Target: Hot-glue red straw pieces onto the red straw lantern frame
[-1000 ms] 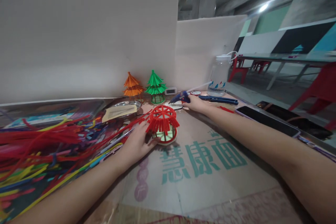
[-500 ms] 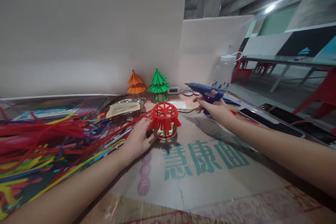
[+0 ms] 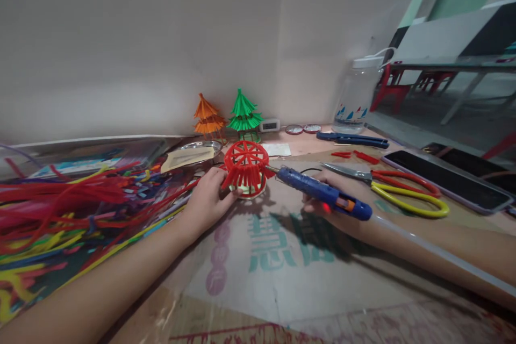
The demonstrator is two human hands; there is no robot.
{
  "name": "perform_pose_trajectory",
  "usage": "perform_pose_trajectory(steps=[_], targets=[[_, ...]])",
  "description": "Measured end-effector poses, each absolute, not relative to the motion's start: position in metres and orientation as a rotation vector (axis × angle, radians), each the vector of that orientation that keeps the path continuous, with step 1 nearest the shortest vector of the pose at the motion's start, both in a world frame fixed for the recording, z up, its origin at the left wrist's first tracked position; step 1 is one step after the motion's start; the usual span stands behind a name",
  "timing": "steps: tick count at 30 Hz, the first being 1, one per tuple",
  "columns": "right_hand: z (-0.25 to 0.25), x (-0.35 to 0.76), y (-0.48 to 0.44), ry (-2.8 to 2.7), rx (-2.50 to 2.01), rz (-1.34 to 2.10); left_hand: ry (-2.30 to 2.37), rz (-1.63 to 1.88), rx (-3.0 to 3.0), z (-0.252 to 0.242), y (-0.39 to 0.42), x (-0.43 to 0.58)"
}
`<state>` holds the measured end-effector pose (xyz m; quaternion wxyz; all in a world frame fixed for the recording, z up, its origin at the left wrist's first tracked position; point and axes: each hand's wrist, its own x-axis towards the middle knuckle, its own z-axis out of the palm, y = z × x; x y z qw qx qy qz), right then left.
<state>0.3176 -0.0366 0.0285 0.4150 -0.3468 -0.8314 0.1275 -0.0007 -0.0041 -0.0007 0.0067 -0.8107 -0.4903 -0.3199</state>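
My left hand (image 3: 210, 197) grips the left side of a red pipe-cleaner structure (image 3: 246, 158), which has a spoked ring on top and a fringe of short red pieces below. Wrapped round the handle of a blue hot glue gun (image 3: 312, 187), my right hand (image 3: 332, 201) is closed. The gun's nozzle points left and reaches the right edge of the red fringe; whether it touches I cannot tell. A clear glue stick (image 3: 419, 242) trails from the gun's back end, and a red light glows on its side.
Colourful pipe cleaners (image 3: 72, 199) heap up on the left beside a metal dish (image 3: 207, 146). Behind stand an orange tower (image 3: 208, 118) and a green tower (image 3: 244, 113). Scissors (image 3: 407, 193), a phone (image 3: 443, 180), blue pliers-like tool (image 3: 352, 140) and a bottle (image 3: 357, 97) lie or stand right.
My right hand has brought the glue gun down and left, from up beside the bottle to the red structure's edge. My left hand keeps its hold. The camera view has tilted downward.
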Motion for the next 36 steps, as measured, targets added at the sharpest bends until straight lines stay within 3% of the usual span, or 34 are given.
perform_pose_trajectory(steps=[36], targets=[[0.014, 0.318, -0.024, -2.139, -0.777, 0.255, -1.486, -0.9, -2.507, 0.006, -0.01, 0.002]])
